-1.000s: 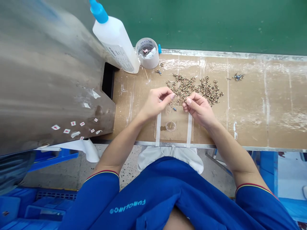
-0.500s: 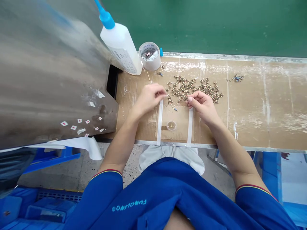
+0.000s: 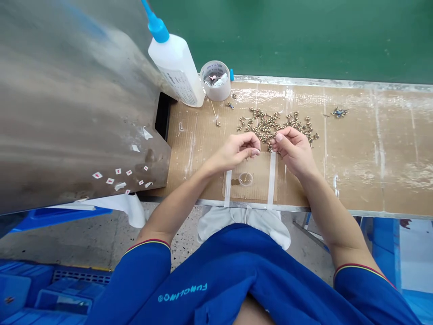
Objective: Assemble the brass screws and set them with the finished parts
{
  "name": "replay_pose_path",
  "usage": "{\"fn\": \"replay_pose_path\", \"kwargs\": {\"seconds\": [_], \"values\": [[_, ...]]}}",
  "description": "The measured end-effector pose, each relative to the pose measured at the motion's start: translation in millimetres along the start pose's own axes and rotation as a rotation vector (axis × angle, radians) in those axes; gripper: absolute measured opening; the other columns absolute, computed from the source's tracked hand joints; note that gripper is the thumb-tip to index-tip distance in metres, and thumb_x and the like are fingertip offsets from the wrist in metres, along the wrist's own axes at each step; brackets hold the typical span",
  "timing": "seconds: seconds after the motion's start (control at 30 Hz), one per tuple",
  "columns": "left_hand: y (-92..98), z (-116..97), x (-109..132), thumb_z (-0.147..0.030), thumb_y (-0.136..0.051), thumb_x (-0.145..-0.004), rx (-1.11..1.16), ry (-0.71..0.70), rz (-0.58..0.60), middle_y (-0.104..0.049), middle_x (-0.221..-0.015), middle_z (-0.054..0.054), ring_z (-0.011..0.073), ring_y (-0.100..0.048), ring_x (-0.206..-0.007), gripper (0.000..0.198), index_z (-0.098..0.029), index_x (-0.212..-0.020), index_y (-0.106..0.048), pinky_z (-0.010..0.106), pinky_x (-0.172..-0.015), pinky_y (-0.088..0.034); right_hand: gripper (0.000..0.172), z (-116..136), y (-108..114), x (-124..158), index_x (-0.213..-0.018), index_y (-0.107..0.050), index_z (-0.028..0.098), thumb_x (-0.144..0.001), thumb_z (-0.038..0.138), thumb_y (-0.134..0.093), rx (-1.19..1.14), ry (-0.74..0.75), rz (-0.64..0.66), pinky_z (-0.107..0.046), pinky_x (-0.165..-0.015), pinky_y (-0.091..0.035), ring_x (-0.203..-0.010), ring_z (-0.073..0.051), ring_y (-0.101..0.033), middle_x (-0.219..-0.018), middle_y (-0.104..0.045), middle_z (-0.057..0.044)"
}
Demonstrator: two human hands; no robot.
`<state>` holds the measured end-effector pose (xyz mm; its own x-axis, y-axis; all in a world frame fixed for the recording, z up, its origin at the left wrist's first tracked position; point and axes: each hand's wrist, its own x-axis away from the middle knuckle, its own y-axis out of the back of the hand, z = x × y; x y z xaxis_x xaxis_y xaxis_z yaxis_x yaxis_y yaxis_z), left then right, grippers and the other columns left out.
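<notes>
cardboard-covered tabletop (image 3: 358,153) holds small brass parts (image 3: 267,126) just past your right hand (image 3: 292,151), nearer than your left hand (image 3: 237,151); both pinch something too small to tell.

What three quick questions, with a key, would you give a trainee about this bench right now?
1. Which is closer to the white squeeze bottle: the left hand or the right hand?
2. True or false: the loose brass-coloured metal parts lie beyond the hands on the cardboard bench cover.
3. Fill in the blank: the small clear round dish sits between two strips of white ____.

Key: 1. The left hand. 2. True. 3. Tape.
</notes>
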<state>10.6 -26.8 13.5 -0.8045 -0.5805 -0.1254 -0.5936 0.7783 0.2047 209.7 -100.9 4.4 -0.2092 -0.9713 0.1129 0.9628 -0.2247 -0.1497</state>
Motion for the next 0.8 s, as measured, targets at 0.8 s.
{"fn": "replay_pose_path", "kwargs": {"seconds": [0.8], "values": [[8.0,-7.4,-2.3,-0.059,-0.081,-0.082,0.38,0.083,-0.006,-0.075,-0.081,0.008,0.0129,-0.071,-0.067,0.048,-0.014,-0.087,-0.066,0.025,-0.065,-0.061,0.02,0.3,2.5,8.1,-0.076,-0.068,0.021,-0.091,0.033,-0.071,0.72,0.255,0.437,-0.03,-0.061,-0.041,-0.062,-0.014,-0.053,-0.074,-0.065,-0.002]]}}
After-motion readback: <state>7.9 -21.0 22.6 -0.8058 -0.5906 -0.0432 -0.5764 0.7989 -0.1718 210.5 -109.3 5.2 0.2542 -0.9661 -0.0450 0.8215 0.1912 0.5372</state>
